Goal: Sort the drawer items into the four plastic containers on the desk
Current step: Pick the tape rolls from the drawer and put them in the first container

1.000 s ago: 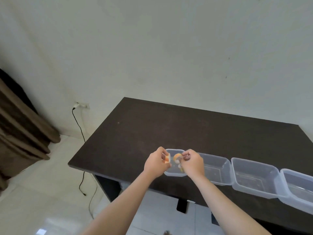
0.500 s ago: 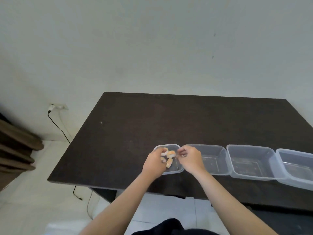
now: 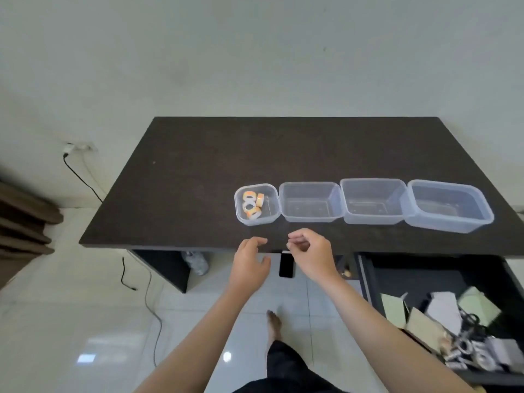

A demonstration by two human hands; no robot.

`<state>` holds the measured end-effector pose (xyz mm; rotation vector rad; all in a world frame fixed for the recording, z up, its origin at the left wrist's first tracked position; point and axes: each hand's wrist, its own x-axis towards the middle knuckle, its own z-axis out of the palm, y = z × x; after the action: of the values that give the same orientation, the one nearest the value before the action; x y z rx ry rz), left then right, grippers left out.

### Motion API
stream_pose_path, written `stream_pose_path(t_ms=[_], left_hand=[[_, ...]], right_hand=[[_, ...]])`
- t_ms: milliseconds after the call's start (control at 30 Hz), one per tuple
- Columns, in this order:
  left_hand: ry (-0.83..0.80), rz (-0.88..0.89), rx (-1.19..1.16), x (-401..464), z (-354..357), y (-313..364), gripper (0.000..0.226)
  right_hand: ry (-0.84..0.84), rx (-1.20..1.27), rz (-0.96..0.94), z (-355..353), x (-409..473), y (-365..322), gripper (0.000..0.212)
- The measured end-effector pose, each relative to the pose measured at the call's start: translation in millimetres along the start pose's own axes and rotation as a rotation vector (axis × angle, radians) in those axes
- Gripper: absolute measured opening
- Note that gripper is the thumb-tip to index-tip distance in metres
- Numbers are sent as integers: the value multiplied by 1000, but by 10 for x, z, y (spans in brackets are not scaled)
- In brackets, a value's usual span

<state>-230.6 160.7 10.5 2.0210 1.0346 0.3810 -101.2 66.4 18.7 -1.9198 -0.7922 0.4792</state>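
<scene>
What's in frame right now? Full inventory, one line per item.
desk: 1, dark brown, against the wall
containers: 4, clear plastic, in a row along the desk's near edge
tape rolls: about 4, orange and white, in the leftmost container
drawer: 1, dark, open at lower right, holding papers and metal bits
phone: 1, black, under the desk edge between the hands
cable: 1, black, from the wall socket down to the floor
curtain: 1, brown, far left
left hand: open, empty, in front of the desk
right hand: fingers loosely curled, empty, in front of the desk
</scene>
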Motion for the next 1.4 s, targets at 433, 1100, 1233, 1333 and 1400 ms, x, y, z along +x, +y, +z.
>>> stream_pose_path(t_ms=[433,1100,1233,1333,1400], left_hand=[[-324,57,-13,-975,1386,568,33],[-691,-30,164,-1214,3903,1413,30],[-759,-73,328,-1169,4084,1351,36],[-716,-86,350,-1125,4156,1313,24],[-690,-105,352,-1107,4205,1313,16]], right_hand=[[84,-150,207,-1449,-1116,1085,13],[-445,-458,540,-3468,-1008,3190,22],[-629,-546,553,-3476,-979,3331,32],[-711,-611,488,-3451,-946,3360,43],[-722,-647,458,-3447,-937,3384,48]])
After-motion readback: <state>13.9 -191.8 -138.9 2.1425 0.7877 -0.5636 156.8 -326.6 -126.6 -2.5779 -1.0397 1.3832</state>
